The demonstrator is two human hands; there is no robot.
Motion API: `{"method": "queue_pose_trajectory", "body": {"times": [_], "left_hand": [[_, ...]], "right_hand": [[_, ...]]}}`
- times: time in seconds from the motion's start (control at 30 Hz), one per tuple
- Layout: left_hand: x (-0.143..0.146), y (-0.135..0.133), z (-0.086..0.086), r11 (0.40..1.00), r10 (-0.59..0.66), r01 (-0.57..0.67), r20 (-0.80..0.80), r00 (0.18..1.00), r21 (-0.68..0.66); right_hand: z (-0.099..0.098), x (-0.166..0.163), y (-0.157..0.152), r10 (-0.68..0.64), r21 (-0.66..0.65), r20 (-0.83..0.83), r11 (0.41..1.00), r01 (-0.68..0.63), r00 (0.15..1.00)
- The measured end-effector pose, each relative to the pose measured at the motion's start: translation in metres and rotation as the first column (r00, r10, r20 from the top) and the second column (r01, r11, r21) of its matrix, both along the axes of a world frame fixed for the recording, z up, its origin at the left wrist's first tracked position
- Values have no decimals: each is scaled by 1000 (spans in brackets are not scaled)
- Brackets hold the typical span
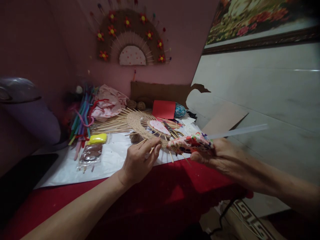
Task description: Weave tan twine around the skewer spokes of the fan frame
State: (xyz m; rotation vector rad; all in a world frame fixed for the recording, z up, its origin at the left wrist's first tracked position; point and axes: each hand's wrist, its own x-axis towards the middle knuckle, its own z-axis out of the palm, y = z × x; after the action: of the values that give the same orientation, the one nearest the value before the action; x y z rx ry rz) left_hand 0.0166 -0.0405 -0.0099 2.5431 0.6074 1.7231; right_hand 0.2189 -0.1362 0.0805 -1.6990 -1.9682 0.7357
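Observation:
My left hand (140, 160) is closed on the near end of a half-round twine craft (137, 123), pinching it between thumb and fingers. Thin wooden sticks fan out of this piece, and a white half-circle with pink dots (160, 127) sits in its middle. In my right hand (210, 155) is a glue gun (190, 144) wrapped in flowered cloth, its long translucent glue stick (240, 131) jutting out to the right. The gun's tip points left, right by the twine end near my left fingertips; whether they touch I cannot tell. Scissors (176, 132) lie behind the gun.
Pipe cleaners (83, 116), pink cloth (110, 100), yellow clay (98, 138) and a brown clay packet (91, 153) are at left. Behind are loose sticks (110, 126), a red card (163, 109) and blue yarn (180, 110). A similar flowered half-round (127, 33) hangs on the wall.

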Motion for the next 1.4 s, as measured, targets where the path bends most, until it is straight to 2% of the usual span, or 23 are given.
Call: {"method": "queue_pose_trajectory", "body": {"times": [0.37, 0.57, 0.83, 1.0, 1.27, 1.4], "left_hand": [[0, 1, -2, 1000, -2, 2, 0, 1000, -21], [0, 1, -2, 1000, -2, 2, 1, 1000, -12], [-1, 1, -2, 1000, -2, 2, 1, 1000, -5], [0, 1, -1, 1000, 4, -4, 7, 1000, -1], [0, 1, -1, 1000, 2, -2, 6, 1000, 9], [0, 1, -1, 1000, 4, -4, 4, 1000, 7]], "right_hand": [[-3, 2, 1, 12, 50, 60, 999, -15, 998], [1, -1, 0, 18, 79, 50, 997, -22, 999], [-4, 4, -1, -30, 53, 100, 998, 25, 995], [-7, 5, 0, -17, 66, 99, 998, 10, 995], [-8, 7, -1, -65, 47, 83, 997, 61, 994], [-7, 4, -1, -38, 67, 81, 997, 32, 996]]}}
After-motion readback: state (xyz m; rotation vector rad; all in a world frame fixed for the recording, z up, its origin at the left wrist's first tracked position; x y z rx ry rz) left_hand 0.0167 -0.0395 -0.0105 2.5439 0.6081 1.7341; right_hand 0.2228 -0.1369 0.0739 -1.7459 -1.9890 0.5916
